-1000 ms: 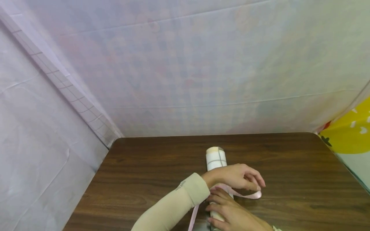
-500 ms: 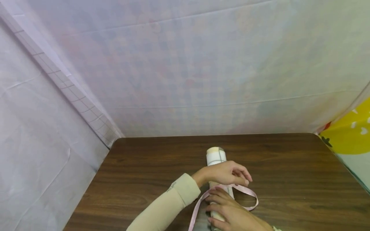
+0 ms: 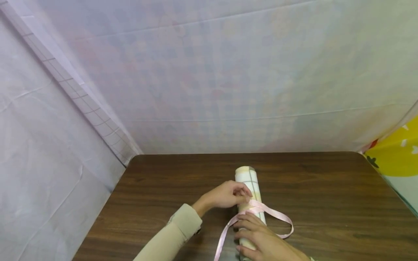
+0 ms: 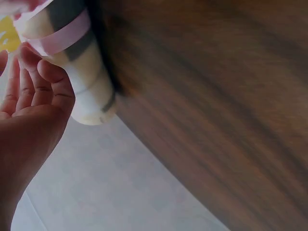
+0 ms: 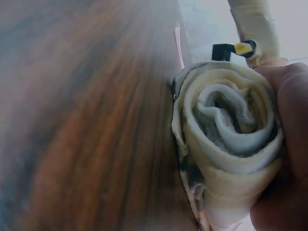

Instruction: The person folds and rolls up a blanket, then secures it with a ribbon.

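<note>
A rolled-up checked cloth (image 3: 246, 176), white and cream with grey lines, lies lengthwise on the brown table. Its spiral end (image 5: 231, 120) fills the right wrist view. A pink ribbon (image 3: 275, 214) crosses the roll, with a loop out to the right and a tail down on the left. My left hand (image 3: 226, 194) is at the roll's left side and pinches the ribbon where it crosses the top. In the left wrist view a ribbon band (image 4: 65, 38) runs close to those fingertips. My right hand (image 3: 261, 237) grips the roll nearer me, its fingers draped over it.
The wood-grain table (image 3: 163, 188) extends on both sides of the roll. Pale fabric sheets (image 3: 209, 83) hang behind and at the left of it. A yellow patterned cloth (image 3: 396, 159) hangs at the right edge.
My left hand has moved left across the roll, drawing the ribbon over its top. More of the roll and ribbon now shows. My right hand has stayed in place on the roll.
</note>
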Available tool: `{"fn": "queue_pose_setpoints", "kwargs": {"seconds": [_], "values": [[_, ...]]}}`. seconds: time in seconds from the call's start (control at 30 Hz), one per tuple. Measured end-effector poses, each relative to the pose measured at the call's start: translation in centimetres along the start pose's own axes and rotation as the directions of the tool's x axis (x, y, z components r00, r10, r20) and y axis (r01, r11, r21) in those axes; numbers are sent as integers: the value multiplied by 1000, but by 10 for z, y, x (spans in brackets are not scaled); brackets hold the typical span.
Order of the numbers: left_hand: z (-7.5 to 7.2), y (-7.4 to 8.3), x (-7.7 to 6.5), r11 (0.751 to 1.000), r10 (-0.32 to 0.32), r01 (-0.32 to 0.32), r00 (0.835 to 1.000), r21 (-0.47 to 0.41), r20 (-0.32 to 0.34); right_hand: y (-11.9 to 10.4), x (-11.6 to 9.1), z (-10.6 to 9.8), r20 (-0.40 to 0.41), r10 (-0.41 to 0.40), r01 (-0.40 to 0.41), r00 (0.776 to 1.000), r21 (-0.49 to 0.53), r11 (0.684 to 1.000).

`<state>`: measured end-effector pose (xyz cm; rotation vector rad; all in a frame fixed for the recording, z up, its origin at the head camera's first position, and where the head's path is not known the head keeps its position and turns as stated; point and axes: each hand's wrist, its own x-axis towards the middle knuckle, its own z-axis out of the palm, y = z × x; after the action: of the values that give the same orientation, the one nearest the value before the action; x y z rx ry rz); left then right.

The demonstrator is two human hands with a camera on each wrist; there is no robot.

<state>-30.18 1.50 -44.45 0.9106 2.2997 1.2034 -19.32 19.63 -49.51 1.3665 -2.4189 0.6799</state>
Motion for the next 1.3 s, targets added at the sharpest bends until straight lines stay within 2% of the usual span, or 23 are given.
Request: {"fn": "queue_pose_setpoints", "kwargs": {"seconds": [0.13,0.23,0.3,0.37,0.4,0.47,0.57,0.63,0.7,0.8,0.87,0.9,0.97,1.2,1.3], "values": [[1,-8,-9,1000,1,-1,1000,8,-31,-1,0,-2,-38,-16,17,999,26,1000],[4,-11,-16,1000,-22,21,999,-12,-50,0,1,-2,-106,-55,62,993,65,996],[7,-13,-21,999,-37,35,998,-21,-53,3,2,-2,-186,-90,110,978,97,989],[10,-14,-25,999,-39,38,998,-23,-58,7,4,-2,-288,-105,147,952,128,981],[12,-15,-27,999,-35,34,998,-18,-60,9,5,-3,-336,-92,147,937,143,979],[16,-16,-29,1000,-23,23,997,-7,-74,15,6,-7,-410,-9,86,912,170,982],[21,-17,-31,1000,-3,2,994,-5,-107,23,6,-15,-466,183,-88,866,218,972],[25,-17,-31,1000,0,-2,992,-12,-130,28,5,-20,-451,331,-227,829,270,936],[28,-17,-31,1000,0,-3,988,-14,-154,34,5,-24,-413,456,-350,788,309,884],[32,-17,-30,1000,-8,7,983,-9,-186,43,6,-25,-293,618,-512,729,365,777],[33,-18,-30,1000,-19,17,980,-12,-201,47,7,-24,-213,687,-590,695,378,714],[34,-18,-30,1000,-23,21,978,-13,-206,49,7,-24,-177,713,-619,678,386,684],[34,-18,-30,999,-35,29,977,-28,-211,52,8,-22,-130,742,-651,658,398,646],[32,-23,-29,999,-14,5,977,-42,-213,52,10,-26,-31,786,-688,618,462,559],[32,-25,-29,1000,-3,-4,978,-31,-209,51,12,-29,41,808,-731,588,453,510]]}}
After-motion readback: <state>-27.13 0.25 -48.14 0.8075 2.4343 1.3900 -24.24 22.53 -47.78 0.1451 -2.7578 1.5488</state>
